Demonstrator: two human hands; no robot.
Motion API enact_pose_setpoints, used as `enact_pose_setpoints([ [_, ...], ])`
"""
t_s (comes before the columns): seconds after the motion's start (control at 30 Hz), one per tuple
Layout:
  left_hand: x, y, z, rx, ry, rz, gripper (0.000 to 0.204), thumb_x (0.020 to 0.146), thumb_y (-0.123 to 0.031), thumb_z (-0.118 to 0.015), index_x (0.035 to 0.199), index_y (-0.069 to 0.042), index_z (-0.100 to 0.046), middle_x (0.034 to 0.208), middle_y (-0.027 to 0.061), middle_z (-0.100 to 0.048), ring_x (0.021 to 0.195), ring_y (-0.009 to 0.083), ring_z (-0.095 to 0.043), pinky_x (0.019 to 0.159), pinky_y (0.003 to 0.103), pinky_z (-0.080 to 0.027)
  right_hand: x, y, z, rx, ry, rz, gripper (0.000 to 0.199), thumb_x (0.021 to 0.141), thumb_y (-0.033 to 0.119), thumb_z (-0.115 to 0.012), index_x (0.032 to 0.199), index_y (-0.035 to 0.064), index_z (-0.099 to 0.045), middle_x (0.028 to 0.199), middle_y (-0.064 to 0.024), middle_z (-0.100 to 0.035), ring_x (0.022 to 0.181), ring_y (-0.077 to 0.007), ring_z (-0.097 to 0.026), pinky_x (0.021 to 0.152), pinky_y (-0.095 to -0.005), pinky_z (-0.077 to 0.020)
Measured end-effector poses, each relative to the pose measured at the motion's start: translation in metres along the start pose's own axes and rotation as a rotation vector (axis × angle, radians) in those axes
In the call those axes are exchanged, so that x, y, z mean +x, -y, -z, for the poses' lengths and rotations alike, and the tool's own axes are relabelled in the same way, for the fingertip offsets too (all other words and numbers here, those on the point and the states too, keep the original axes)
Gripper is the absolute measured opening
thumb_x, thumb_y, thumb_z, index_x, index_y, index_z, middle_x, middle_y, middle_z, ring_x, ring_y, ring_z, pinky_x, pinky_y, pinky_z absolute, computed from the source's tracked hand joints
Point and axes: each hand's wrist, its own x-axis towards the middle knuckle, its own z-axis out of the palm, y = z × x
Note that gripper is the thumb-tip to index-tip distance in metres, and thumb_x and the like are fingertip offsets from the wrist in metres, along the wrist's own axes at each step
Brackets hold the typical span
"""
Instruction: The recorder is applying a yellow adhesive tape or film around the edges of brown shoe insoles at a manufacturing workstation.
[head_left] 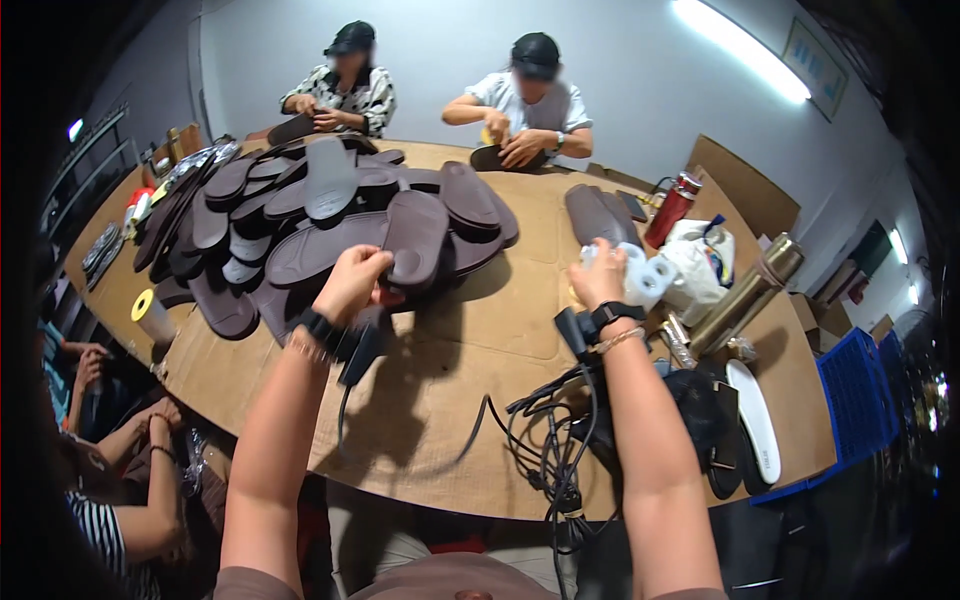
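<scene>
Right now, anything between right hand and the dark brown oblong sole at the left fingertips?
Yes: other brown soles lie just right of that dark brown sole; then tan cardboard up to the right hand.

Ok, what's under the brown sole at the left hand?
Other brown soles show past its edges; whatever lies beneath that sole is covered. The left hand also hides parts of others.

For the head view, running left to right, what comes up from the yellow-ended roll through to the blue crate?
Yellow-ended roll → left hand → brown sole it touches → right hand → red flask → gold flask → blue crate.
</scene>
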Motion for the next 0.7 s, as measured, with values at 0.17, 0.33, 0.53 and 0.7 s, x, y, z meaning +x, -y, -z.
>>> enact_pose_setpoints([
  [0.17, -0.173, 0.012, 0.028, 0.209, -0.006, -0.031, 0.032, 0.108, -0.022, -0.054, 0.13, 0.0, -0.06, 0.09, 0.0007, -0.066, 0.053, 0.0038, -0.056, 0.043, 0.02, -0.044, 0.031, -0.023, -0.014, -0.142, 0.115, -0.183, 0.07, 0.083, 0.022, -0.077, 0.144, 0.0042, -0.049, 0.157, -0.0348, -0.032, 0.144, -0.0527, -0.038, 0.117, -0.0552, -0.0412],
  [0.33, -0.237, 0.057, 0.034, 0.091, -0.087, 0.078, 0.033, 0.107, -0.016, -0.058, 0.135, 0.001, -0.061, 0.09, 0.0012, -0.069, 0.072, 0.0074, -0.064, 0.064, 0.024, -0.051, 0.032, -0.045, -0.026, -0.359, -0.015, -0.057, 0.045, 0.087, 0.014, -0.07, 0.127, -0.0004, -0.056, 0.133, -0.029, -0.053, 0.126, -0.0491, -0.054, 0.104, -0.0546, -0.0504],
  [0.53, -0.249, 0.073, 0.033, 0.713, -0.273, -0.151, 0.043, 0.097, -0.015, -0.069, 0.136, 0.001, -0.06, 0.119, 0.0176, -0.068, 0.108, 0.0294, -0.069, 0.091, 0.036, -0.054, 0.019, -0.05, -0.021, -0.181, -0.094, -0.046, 0.057, 0.079, 0.012, -0.084, 0.126, 0.0045, -0.055, 0.127, -0.0315, -0.052, 0.118, -0.05, -0.061, 0.101, -0.0525, -0.0521],
  [0.7, -0.265, 0.065, 0.016, 0.877, -0.351, -0.286, 0.053, 0.088, -0.011, -0.076, 0.138, -0.004, -0.06, 0.148, 0.0224, -0.052, 0.133, 0.041, -0.054, 0.107, 0.042, -0.048, -0.01, -0.007, 0.017, 0.119, -0.304, 0.265, 0.053, 0.076, 0.019, -0.088, 0.115, -0.0008, -0.058, 0.116, -0.0243, -0.059, 0.113, -0.0419, -0.057, 0.101, -0.0449, -0.048],
])
